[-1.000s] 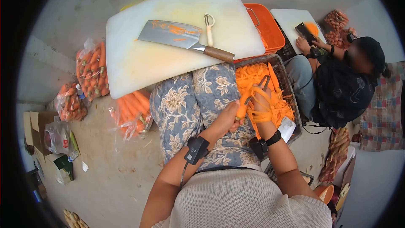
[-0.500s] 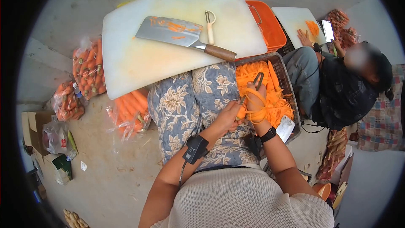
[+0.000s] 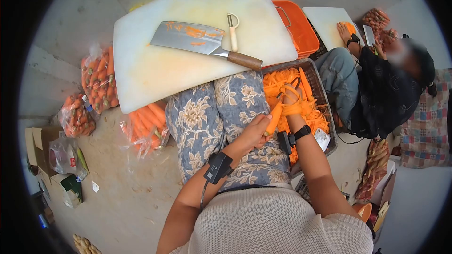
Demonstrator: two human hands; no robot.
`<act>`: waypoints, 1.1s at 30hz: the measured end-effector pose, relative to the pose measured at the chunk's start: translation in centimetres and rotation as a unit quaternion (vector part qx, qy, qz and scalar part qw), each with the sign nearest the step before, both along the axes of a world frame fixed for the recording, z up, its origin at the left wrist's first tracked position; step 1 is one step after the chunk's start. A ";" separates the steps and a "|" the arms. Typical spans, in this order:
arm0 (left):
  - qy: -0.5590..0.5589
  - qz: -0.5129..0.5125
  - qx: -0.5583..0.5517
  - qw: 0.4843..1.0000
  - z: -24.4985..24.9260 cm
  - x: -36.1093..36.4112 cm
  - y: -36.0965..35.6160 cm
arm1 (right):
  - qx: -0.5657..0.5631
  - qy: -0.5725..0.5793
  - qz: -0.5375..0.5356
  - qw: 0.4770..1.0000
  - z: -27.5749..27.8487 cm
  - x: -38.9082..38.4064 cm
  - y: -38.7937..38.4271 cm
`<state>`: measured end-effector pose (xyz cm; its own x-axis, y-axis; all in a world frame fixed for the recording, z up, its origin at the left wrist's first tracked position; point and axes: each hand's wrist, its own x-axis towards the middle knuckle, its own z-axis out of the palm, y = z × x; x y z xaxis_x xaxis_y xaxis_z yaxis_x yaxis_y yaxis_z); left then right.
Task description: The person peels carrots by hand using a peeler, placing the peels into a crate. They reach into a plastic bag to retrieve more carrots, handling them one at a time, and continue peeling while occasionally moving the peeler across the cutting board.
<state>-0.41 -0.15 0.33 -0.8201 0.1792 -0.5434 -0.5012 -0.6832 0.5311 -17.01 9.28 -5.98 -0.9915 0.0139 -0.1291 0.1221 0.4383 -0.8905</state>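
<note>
My left hand (image 3: 255, 132) is closed around the lower end of a peeled carrot (image 3: 274, 118), which points up and away from me over my lap. In my right hand (image 3: 292, 99) is a peeler (image 3: 296, 83) with a dark handle, held right by the carrot's tip. Long orange peel strips (image 3: 291, 109) hang looped over that hand and wrist. Below both hands a dark plastic crate (image 3: 314, 73) holds a heap of carrot peelings (image 3: 308, 121) and a whole carrot.
Beyond my knees lies a white cutting board (image 3: 141, 66) with a cleaver (image 3: 188, 37) and a white-handled peeler (image 3: 233, 30). An orange bin (image 3: 306, 30) stands behind the crate. Bagged carrots (image 3: 100, 77) are at left. A co-worker (image 3: 391, 89) cuts at another board (image 3: 325, 19).
My right hand with the peeler has moved slightly away along the carrot, showing more of it. Peel has bunched around the wrist. The co-worker's hand has shifted onto the orange shreds.
</note>
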 end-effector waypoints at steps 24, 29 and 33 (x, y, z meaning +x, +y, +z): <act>-0.020 0.035 0.133 0.990 -0.4 0.4 -0.5 | -0.042 0.100 0.107 0.988 6.1 9.1 -1.4; -0.053 0.026 0.127 0.990 -0.4 0.2 -1.1 | 0.018 0.177 0.150 0.973 6.2 9.1 -2.3; -0.062 0.029 0.133 0.989 -1.0 -0.1 -1.1 | 0.023 0.212 0.162 0.963 5.8 8.4 -2.3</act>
